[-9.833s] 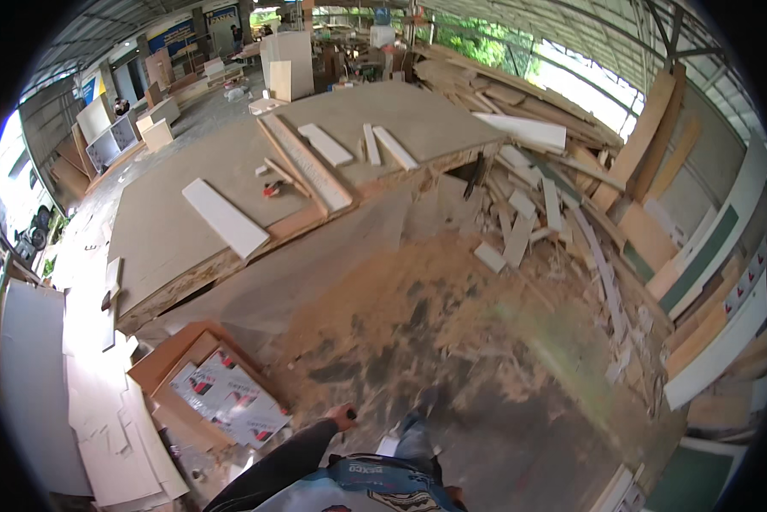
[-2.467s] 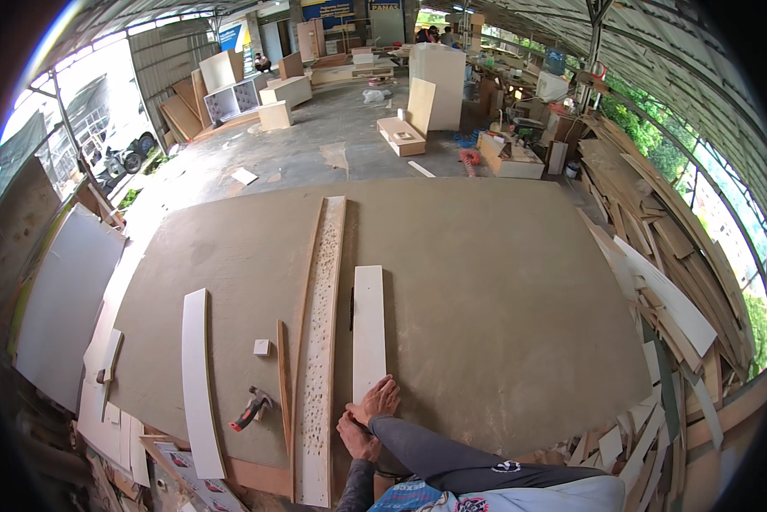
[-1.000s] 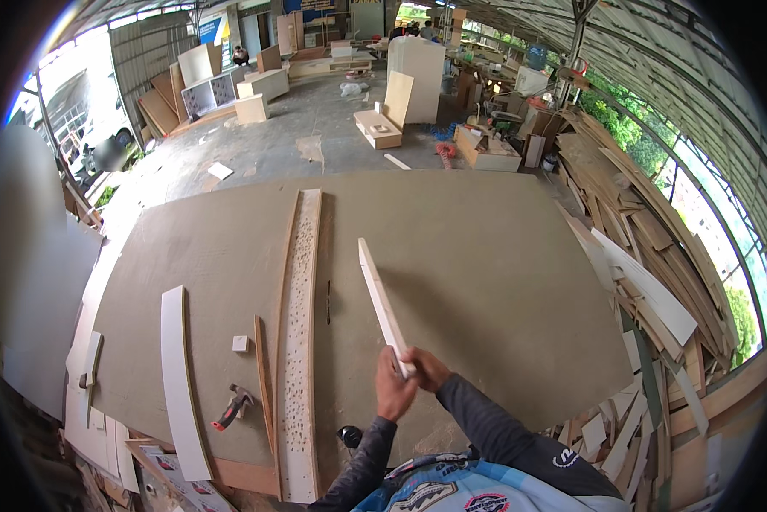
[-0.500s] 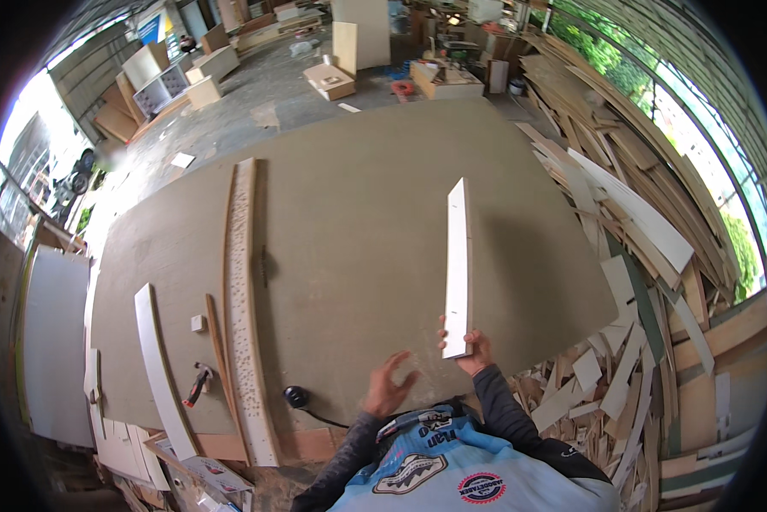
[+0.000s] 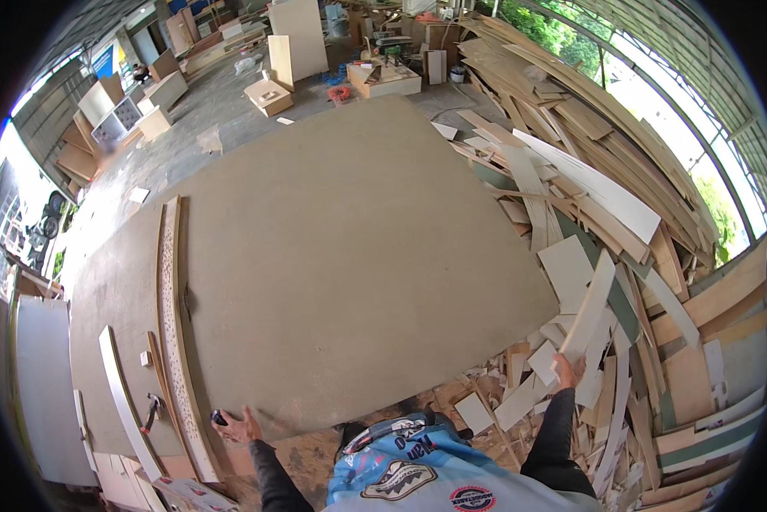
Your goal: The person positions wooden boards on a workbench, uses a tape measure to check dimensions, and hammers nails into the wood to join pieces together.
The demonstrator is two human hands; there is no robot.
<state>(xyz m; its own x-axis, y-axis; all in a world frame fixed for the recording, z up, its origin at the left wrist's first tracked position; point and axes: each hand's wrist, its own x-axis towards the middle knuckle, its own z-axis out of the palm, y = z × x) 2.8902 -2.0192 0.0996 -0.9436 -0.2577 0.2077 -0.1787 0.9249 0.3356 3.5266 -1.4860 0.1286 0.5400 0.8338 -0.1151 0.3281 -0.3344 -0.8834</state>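
Note:
My right hand [image 5: 569, 372] grips the near end of a long, narrow white board [image 5: 590, 304], held tilted above the scrap heap to the right of the worktop. At the worktop's near left edge, my left hand [image 5: 242, 425] has its fingers against a small black rounded object [image 5: 219, 417], whose kind I cannot make out. That object sits just right of a long strip covered in small holes or dots [image 5: 172, 316]. The large brown-grey worktop [image 5: 358, 256] spreads in front of me.
On the worktop's left lie a white strip [image 5: 127, 401], a thin wooden stick [image 5: 163, 384], a small white block [image 5: 145, 359] and a hammer [image 5: 152, 413]. Wood offcuts [image 5: 520, 401] pile up along the right. Long boards [image 5: 588, 119] lean behind them. Cabinet parts [image 5: 268, 97] stand on the far floor.
My right hand has carried the white board from over the worktop out to the right, above the scraps. My left hand has moved left to the black object. The view has shifted right.

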